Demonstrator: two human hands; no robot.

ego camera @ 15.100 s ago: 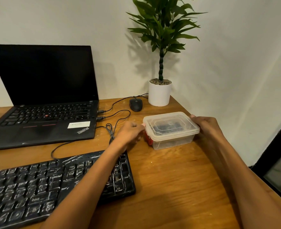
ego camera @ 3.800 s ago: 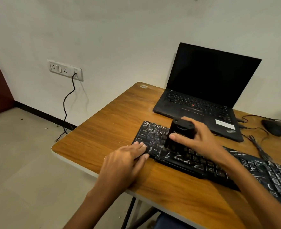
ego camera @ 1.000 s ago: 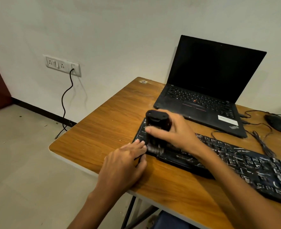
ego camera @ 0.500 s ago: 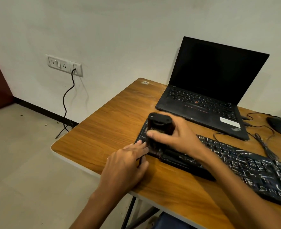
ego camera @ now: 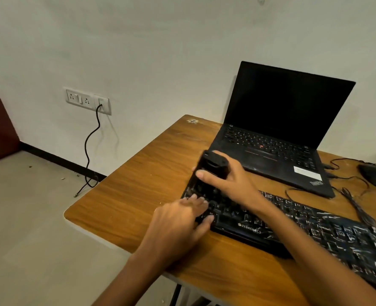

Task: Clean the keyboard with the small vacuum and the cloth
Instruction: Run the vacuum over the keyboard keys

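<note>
The keyboard (ego camera: 315,228) lies on the wooden counter (ego camera: 149,184), and it is long. It runs from the left corner by the hands out to the right, and there are white marks on its keys. The small vacuum (ego camera: 211,166) stands on the left end of the keyboard. The right hand (ego camera: 229,182) is wrapped around it and grips it tight. The left hand (ego camera: 178,221) lies flat with straight fingers on the near left keys, just beside the vacuum, and I think it holds the keyboard steady. Most of the dirty keys are off to the right, so the vacuum likely has to slide that way along the keyboard. Behind it sits a black laptop (ego camera: 282,129), with a mouse (ego camera: 374,175) far right. I see no cloth.
</note>
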